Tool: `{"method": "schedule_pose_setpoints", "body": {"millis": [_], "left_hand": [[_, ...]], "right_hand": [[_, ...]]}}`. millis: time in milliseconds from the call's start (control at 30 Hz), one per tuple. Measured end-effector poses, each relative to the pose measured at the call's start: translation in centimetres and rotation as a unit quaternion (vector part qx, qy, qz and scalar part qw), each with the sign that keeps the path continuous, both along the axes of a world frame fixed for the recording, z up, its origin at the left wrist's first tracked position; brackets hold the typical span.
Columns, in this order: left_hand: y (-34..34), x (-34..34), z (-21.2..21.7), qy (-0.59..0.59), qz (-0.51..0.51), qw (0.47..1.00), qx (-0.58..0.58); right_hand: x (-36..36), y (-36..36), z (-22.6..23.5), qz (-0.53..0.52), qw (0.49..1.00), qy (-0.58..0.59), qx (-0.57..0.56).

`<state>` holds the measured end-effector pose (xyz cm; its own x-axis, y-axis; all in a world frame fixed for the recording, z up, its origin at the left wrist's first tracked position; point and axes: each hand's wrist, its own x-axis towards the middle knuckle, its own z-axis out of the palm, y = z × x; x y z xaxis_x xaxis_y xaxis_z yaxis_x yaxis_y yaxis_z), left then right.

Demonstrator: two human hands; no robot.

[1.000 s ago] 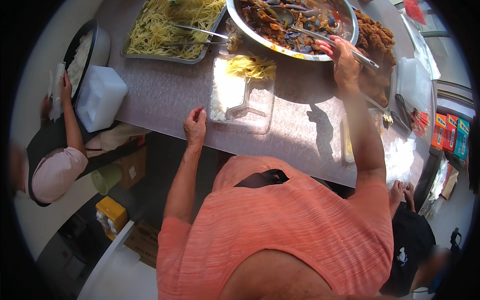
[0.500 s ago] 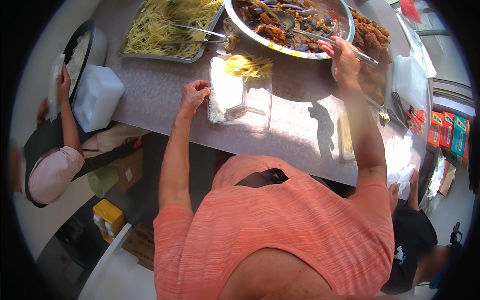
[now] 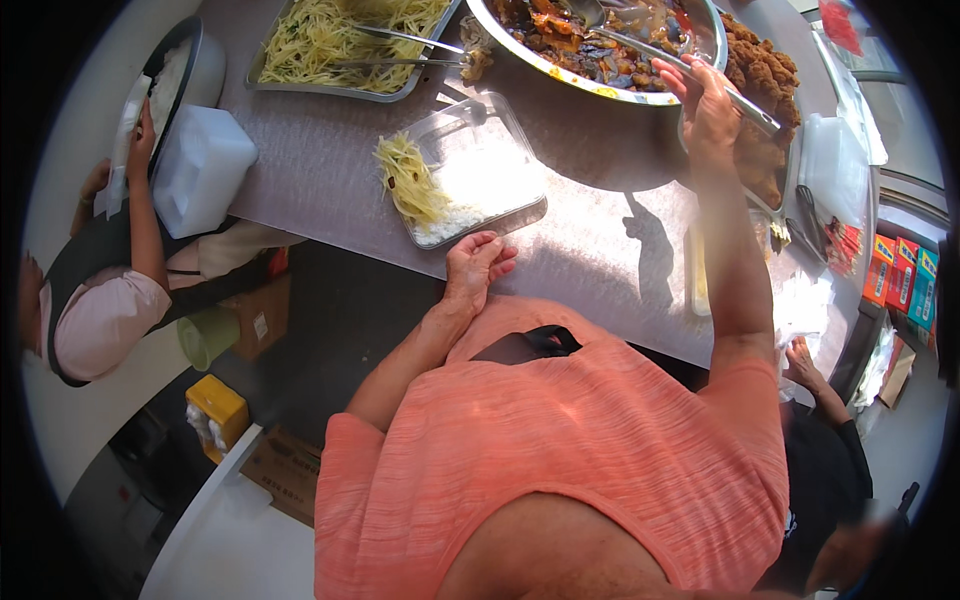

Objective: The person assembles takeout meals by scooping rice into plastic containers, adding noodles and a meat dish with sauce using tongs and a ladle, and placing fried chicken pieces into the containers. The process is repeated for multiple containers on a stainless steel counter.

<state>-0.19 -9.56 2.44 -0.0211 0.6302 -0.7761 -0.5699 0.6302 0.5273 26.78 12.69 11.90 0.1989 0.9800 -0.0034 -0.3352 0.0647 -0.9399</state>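
Observation:
My left hand [image 3: 478,266] is closed at the near rim of a clear plastic meal container [image 3: 455,122], thumb and fingers pinched together there. White rice, very bright in the sun, fills its large section, and yellow potato shreds [image 3: 412,188] lie at its left side, some over the rim. The other compartments look bare. In my right hand [image 3: 708,108] is the handle of a metal serving spoon [image 3: 745,108]. The spoon's bowl rests in a large metal basin [image 3: 560,78] of dark eggplant stew, at the far side of the table.
A tray of potato shreds [image 3: 345,45] with tongs [image 3: 400,62] stands back left, fried meat [image 3: 755,65] back right. Stacked white containers [image 3: 205,170] stand left. A person [image 3: 110,320] at left holds a container by a rice tub; another person's hand [image 3: 805,368] is at right.
The meal container has turned counter-clockwise, bringing its potato shreds from the far right to the left. My left hand moved from its left side to its near side. My right hand keeps the spoon.

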Motion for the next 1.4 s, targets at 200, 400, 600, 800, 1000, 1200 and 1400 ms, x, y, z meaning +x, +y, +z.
{"method": "schedule_pose_setpoints", "body": {"millis": [200, 400, 600, 800, 1000, 1200, 1400], "left_hand": [[1.1, -4.1, -0.2, 0.26, 0.036, 0.944, 0.2], [-2.5, -7.3, -1.7, 0.291, 0.185, 0.928, 0.145], [-2.3, -7.1, -2.4, 0.235, 0.224, 0.94, 0.102], [-1.6, -7.9, -3.1, 0.193, 0.159, 0.964, 0.096], [-1.0, -7.7, -3.2, 0.21, 0.138, 0.963, 0.1], [-0.9, -7.5, -3.3, 0.205, 0.134, 0.962, 0.123], [-0.9, -7.4, -3.1, 0.196, 0.136, 0.962, 0.137]], "right_hand": [[0.2, -0.4, 0.1, -0.011, 1.0, 0.015, 0.0], [-0.4, -0.6, 1.0, -0.004, 0.999, 0.035, -0.015], [-1.7, -1.5, 2.2, -0.016, 0.996, 0.073, -0.048], [-4.5, -5.3, 3.0, 0.042, 0.989, 0.109, -0.086], [-7.0, -9.8, 0.2, 0.086, 0.993, 0.036, -0.074], [-9.7, -13.1, -4.0, 0.134, 0.87, -0.398, 0.257], [-9.4, -13.9, -4.2, 0.214, 0.751, -0.474, 0.407]]}}
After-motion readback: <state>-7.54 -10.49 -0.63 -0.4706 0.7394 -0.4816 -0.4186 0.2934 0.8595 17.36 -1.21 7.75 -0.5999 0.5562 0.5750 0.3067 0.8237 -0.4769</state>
